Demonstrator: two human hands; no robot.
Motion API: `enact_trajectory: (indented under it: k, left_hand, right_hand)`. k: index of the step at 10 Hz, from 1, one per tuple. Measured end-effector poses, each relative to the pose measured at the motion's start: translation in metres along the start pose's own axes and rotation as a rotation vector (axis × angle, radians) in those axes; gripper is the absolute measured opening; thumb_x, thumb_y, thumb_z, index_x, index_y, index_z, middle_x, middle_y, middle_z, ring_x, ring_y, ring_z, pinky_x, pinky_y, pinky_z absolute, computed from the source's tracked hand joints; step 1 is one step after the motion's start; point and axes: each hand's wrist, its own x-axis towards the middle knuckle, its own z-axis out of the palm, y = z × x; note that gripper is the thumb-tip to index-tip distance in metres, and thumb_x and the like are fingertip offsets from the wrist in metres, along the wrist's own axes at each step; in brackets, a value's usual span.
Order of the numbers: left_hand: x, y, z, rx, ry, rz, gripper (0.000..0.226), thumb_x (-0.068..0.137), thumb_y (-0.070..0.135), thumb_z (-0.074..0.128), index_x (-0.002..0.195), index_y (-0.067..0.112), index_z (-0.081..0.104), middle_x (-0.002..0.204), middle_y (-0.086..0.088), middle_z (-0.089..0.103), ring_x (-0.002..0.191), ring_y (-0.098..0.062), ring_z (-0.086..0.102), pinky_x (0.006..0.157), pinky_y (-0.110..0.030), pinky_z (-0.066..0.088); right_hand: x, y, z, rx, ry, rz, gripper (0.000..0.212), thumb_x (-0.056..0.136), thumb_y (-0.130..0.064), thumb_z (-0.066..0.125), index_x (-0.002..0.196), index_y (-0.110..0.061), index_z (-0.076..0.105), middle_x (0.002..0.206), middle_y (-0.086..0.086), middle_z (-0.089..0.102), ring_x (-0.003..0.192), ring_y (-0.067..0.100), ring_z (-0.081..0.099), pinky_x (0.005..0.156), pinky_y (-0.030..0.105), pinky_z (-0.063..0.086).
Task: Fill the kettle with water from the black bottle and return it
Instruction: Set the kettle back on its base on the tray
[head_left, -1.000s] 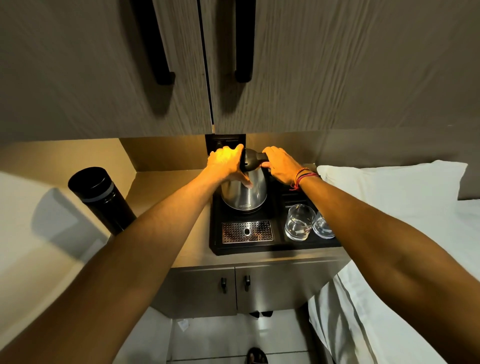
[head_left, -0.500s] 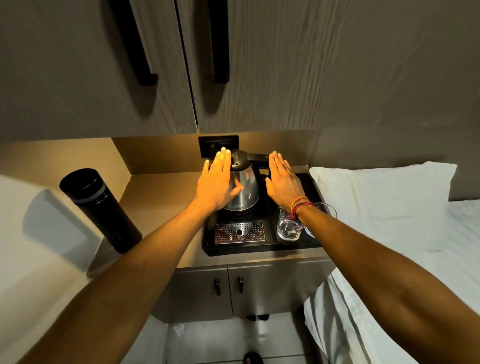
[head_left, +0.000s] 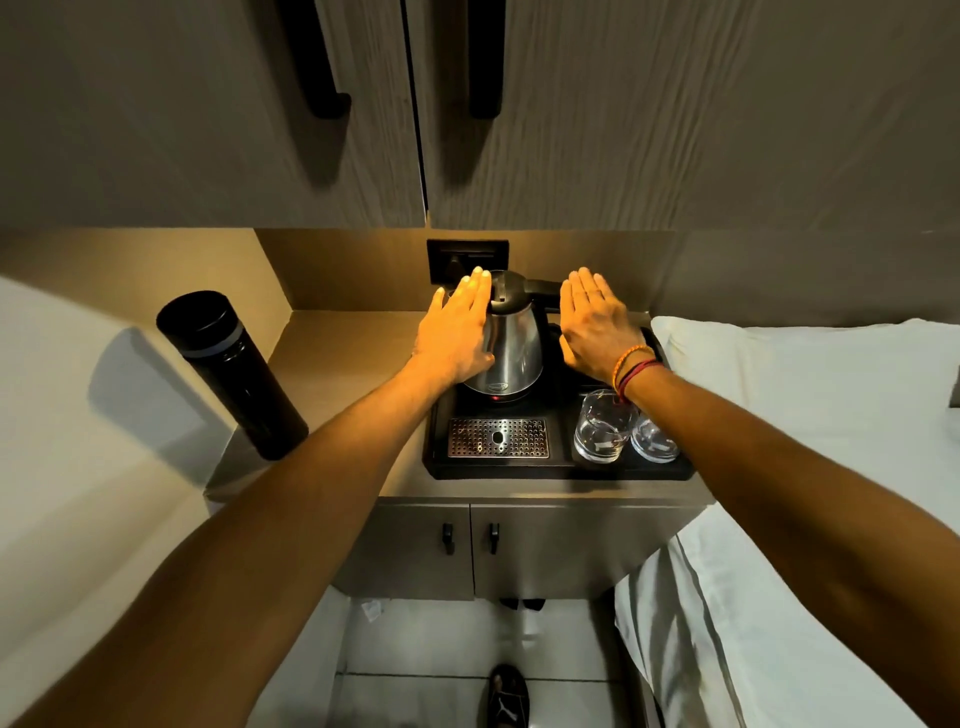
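Black bottle (head_left: 231, 374), that tall cylinder flask, stands capped on the counter, well apart from the black plastic tray (head_left: 561, 470). The steel kettle (head_left: 511, 345) with its black lid sits on that tray. A second ago you gripped the lid; now you've let go. Left hand (head_left: 457, 332) flat open, maybe brushing the kettle's side; right hand (head_left: 597, 325) flat open beside it, holding nothing.

This looks like a hotel room's refreshment nook. A black plastic hospitality tray (head_left: 558, 470) carries a steel electric kettle (head_left: 511, 345) and two clear drinking glasses (head_left: 605, 426) on a small grey cabinet counter (head_left: 332, 358), just beside a white-sheeted bed with a white pillow (head_left: 789, 395), under grey wood-grain wardrobe doors (head_left: 597, 119).
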Motion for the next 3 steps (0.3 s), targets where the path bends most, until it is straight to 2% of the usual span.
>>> enact_trajectory:
  k: [1, 2, 3]
  left_hand:
    - [0.001, -0.001, -0.007, 0.019, -0.061, -0.012, 0.113, 0.085, 0.033, 0.076, 0.163, 0.010, -0.003, 0.172, -0.009, -0.002, 0.159, -0.028, 0.000, 0.126, -0.051, 0.004]
    - [-0.018, 0.009, -0.032, 0.012, -0.023, 0.001, 0.106, 0.088, 0.025, 0.070, 0.163, 0.012, -0.003, 0.172, -0.006, -0.001, 0.159, -0.026, -0.002, 0.127, -0.051, 0.006]
    - [-0.037, 0.019, -0.047, -0.034, 0.133, 0.010, 0.098, 0.088, 0.024, 0.067, 0.163, 0.010, 0.005, 0.172, -0.008, 0.007, 0.159, -0.025, 0.005, 0.128, -0.048, 0.013]
  right_hand:
    - [-0.001, -0.002, -0.009, -0.059, -0.036, -0.008, 0.073, 0.086, -0.029, 0.050, 0.142, 0.013, 0.031, 0.146, 0.036, 0.038, 0.139, 0.047, 0.036, 0.118, 0.053, 0.030]
    - [-0.028, -0.024, -0.040, -0.073, -0.052, -0.006, 0.080, 0.082, -0.026, 0.050, 0.147, 0.011, 0.020, 0.153, 0.033, 0.028, 0.145, 0.044, 0.025, 0.120, 0.053, 0.024]
    - [-0.044, -0.042, -0.060, -0.043, 0.044, 0.003, 0.083, 0.078, -0.023, 0.051, 0.148, 0.010, 0.020, 0.154, 0.031, 0.027, 0.146, 0.043, 0.024, 0.121, 0.052, 0.024]
